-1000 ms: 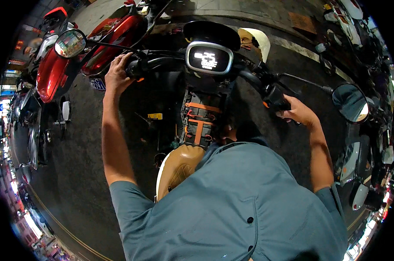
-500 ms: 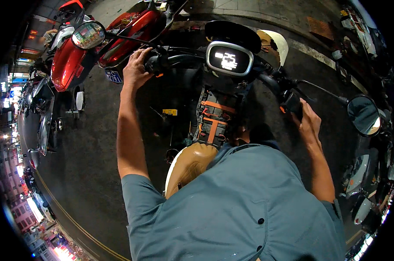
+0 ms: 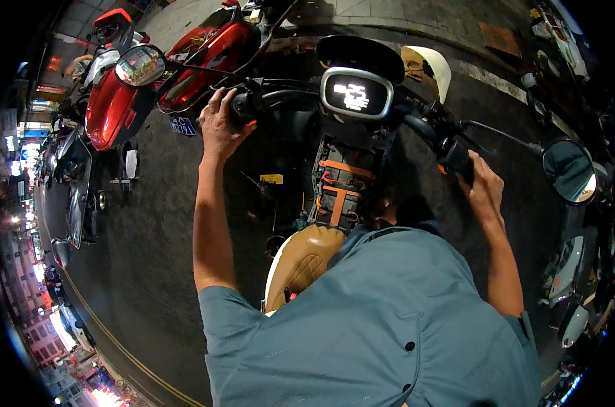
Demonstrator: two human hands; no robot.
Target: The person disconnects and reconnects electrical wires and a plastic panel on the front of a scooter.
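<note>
I sit astride a scooter with a tan quilted seat [image 3: 304,261]. My left hand [image 3: 222,129] curls around the outer end of the left handlebar grip [image 3: 244,108], its fingers bent over the top. On the other side, my right hand [image 3: 485,183] is closed on the right handlebar grip [image 3: 459,157]; the body of the grip partly hides its fingers. Between them a lit rounded display [image 3: 357,93] glows white. Below it, the uncovered frame holds a dark battery pack [image 3: 340,182] with orange straps and wires.
A red scooter [image 3: 110,115] stands close at the front left, near my left mirror [image 3: 140,65]. My right mirror [image 3: 569,171] sticks out toward parked scooters. A cream curved panel [image 3: 430,71] is ahead, before the kerb [image 3: 487,76]. A yellow box [image 3: 271,179] lies at left.
My left hand has slid a little toward me on its grip, its fingers now more bent. My right hand stays on its grip. The whole view has shifted slightly.
</note>
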